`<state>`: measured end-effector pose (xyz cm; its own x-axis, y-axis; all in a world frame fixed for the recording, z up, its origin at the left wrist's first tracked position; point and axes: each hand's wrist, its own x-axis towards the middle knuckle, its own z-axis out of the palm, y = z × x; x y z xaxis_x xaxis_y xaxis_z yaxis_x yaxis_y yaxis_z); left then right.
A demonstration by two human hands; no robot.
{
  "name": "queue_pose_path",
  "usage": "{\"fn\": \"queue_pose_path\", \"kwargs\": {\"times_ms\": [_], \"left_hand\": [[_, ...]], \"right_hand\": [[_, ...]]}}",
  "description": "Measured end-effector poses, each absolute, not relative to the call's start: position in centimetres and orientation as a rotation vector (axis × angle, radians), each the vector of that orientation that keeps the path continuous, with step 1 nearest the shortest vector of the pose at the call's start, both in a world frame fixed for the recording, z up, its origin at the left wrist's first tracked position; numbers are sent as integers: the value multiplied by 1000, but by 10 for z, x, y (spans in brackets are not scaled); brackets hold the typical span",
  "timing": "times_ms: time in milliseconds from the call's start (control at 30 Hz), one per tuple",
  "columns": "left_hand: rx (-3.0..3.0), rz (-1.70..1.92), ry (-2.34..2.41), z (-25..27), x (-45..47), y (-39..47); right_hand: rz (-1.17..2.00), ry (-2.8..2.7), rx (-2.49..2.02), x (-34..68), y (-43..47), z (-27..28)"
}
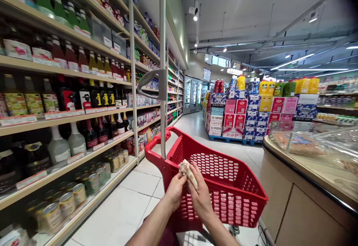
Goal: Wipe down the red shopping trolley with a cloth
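Both of my hands meet over the near side of a red shopping cart, around a crumpled off-white bundle whose kind I cannot make out. My left hand pinches its lower left side between thumb and fingers. On the other side, my right hand presses against it with its fingers closed together and pointing up. Part of the bundle is hidden behind the fingers. The cart's handle is to the left of my hands, and neither hand touches it.
Shelves of bottles and cans line the left side, close to a metal pole with a grey handle. A wooden display counter borders the right. Stacked drink boxes stand ahead beyond the tiled floor.
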<state>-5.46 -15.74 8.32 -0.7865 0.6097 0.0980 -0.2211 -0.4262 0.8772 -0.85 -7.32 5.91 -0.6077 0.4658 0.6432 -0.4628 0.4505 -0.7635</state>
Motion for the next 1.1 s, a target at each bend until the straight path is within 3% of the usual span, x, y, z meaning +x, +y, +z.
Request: {"fn": "queue_pose_path", "kwargs": {"times_ms": [200, 400, 600, 733, 867, 1100], "left_hand": [[1001, 2258, 2598, 98, -96, -191], [1578, 1190, 3369, 87, -114, -201], [1808, 556, 3405, 70, -105, -197], [1755, 303, 3365, 76, -102, -172], [1579, 120, 3354, 75, -99, -161], [1502, 90, 3340, 71, -82, -153]], "right_hand": [[850, -1861, -182, -58, -70, 64], [368, -2078, 61, -84, -92, 48], [197, -2086, -263, -27, 1, 0], [262, -2073, -241, -40, -13, 1], [232, -2075, -106, -53, -31, 4], [93, -2096, -376, 6, 48, -35]]}}
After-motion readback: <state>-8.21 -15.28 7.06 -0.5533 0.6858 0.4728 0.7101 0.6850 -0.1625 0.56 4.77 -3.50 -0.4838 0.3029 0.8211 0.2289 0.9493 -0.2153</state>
